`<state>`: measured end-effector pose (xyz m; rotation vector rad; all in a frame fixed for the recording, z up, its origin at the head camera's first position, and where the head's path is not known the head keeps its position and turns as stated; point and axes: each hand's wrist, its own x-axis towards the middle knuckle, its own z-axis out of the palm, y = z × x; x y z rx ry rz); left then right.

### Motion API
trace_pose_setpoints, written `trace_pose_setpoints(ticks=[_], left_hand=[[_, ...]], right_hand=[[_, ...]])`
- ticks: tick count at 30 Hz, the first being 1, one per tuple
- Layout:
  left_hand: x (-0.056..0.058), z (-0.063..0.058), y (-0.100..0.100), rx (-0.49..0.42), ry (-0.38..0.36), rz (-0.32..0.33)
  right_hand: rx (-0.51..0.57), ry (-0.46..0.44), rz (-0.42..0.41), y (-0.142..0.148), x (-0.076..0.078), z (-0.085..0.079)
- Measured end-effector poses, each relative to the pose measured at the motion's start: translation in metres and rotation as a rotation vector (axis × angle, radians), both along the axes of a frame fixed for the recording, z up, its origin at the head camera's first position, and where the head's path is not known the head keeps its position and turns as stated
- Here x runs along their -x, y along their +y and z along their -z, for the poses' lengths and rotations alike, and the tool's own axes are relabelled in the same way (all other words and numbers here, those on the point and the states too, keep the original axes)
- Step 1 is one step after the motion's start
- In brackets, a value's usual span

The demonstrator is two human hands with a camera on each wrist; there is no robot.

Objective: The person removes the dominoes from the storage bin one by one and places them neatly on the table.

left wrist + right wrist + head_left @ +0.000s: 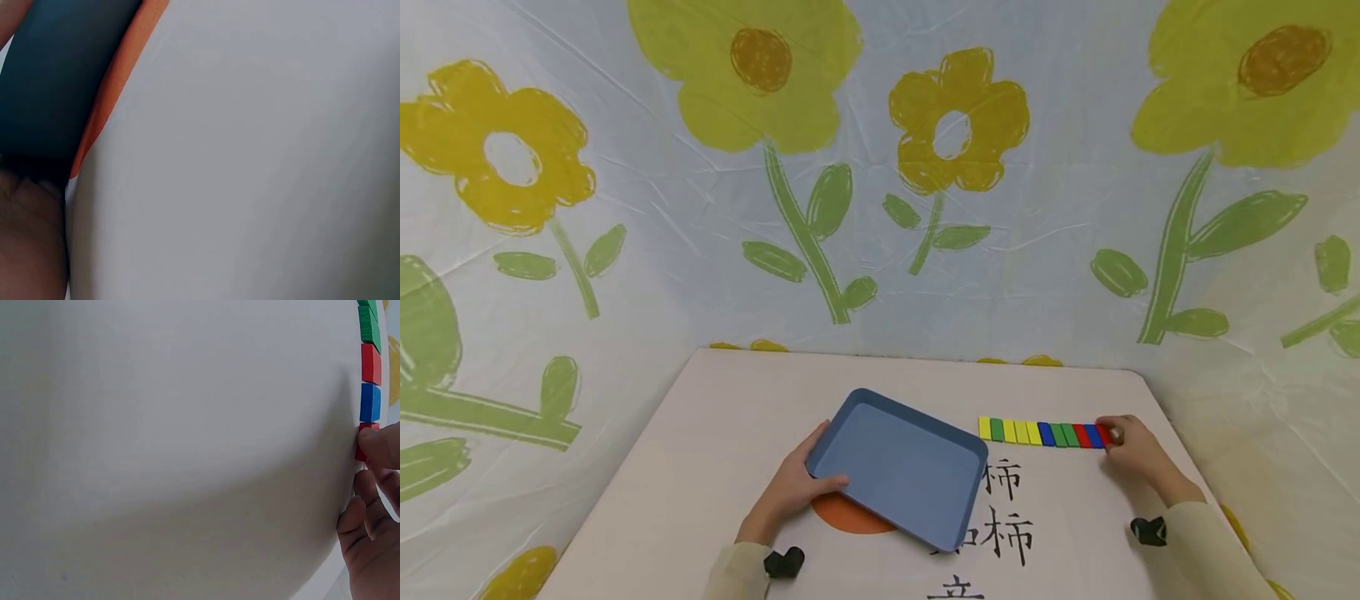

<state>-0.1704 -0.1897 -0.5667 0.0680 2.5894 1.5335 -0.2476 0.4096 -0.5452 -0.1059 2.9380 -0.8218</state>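
Note:
My left hand [792, 482] grips the near left side of a blue rectangular tray [901, 468], thumb over the rim and fingers along its outer side. The tray sits at a slant, overlapping an orange printed shape [853, 515]. In the left wrist view, the dark side of the tray [56, 81] fills the upper left. At the right end of a row of small coloured blocks [1028, 432], my right hand [1138, 454] pinches a red block [361, 449]. My thumb covers part of that block, which stands in line beside a blue block [370, 402].
The row mixes yellow, green, blue and red blocks and starts near the tray's right corner. Black printed characters [1011, 535] mark the pale table [700, 467] below the row. A flower-patterned cloth [865, 292] rises behind the table and along both sides.

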Motion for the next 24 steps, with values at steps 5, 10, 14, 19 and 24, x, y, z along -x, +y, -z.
trace_pose_setpoints(ticks=[5, 10, 14, 19, 24], left_hand=[[-0.002, 0.0, -0.001, 0.001, -0.002, 0.007], [-0.003, -0.001, -0.002, 0.005, 0.011, 0.01], [-0.002, -0.001, -0.001, 0.001, 0.01, 0.02], [0.002, -0.002, -0.002, 0.003, 0.01, 0.04], [0.005, -0.003, -0.012, -0.058, 0.001, 0.066]], right_hand=[[-0.001, 0.029, -0.005, -0.001, -0.004, 0.001], [-0.007, 0.046, -0.003, -0.002, -0.005, 0.001], [-0.003, 0.025, 0.013, -0.001, -0.009, 0.0], [0.004, 0.02, 0.013, 0.0, -0.009, -0.002], [0.031, 0.039, 0.003, -0.004, -0.009, -0.003]])
